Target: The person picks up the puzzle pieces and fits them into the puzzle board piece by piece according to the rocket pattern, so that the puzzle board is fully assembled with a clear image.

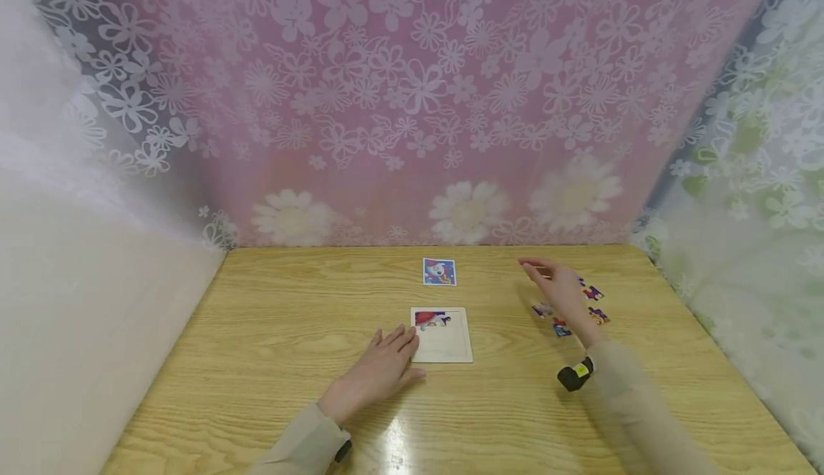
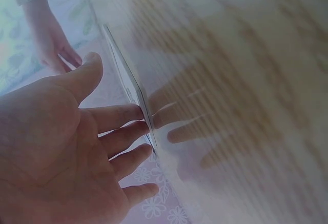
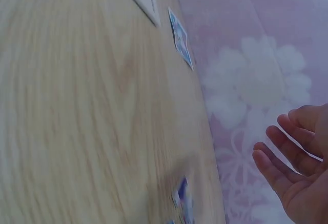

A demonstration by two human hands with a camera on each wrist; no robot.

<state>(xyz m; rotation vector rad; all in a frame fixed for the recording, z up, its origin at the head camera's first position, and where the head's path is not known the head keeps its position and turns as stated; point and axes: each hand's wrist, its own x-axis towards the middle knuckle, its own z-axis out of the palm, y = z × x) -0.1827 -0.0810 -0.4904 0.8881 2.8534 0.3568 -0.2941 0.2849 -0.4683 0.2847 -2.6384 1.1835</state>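
Observation:
A white puzzle tray (image 1: 447,348) lies mid-table, with joined red and purple jigsaw pieces (image 1: 430,319) in its upper left part. My left hand (image 1: 385,365) has its fingers spread, touching the tray's left edge; the left wrist view shows the fingertips (image 2: 141,112) against that edge. Over on the right, my right hand (image 1: 561,295) is raised above loose jigsaw pieces (image 1: 599,315), partly hiding some. Its fingers are loosely bent, and the right wrist view shows nothing held in the hand (image 3: 294,165).
Behind the tray lies a small picture card (image 1: 439,272) showing a white character on blue. The wooden table (image 1: 290,317) ends at a pink flowered curtain (image 1: 386,139) at the back, with pale cloth on both sides.

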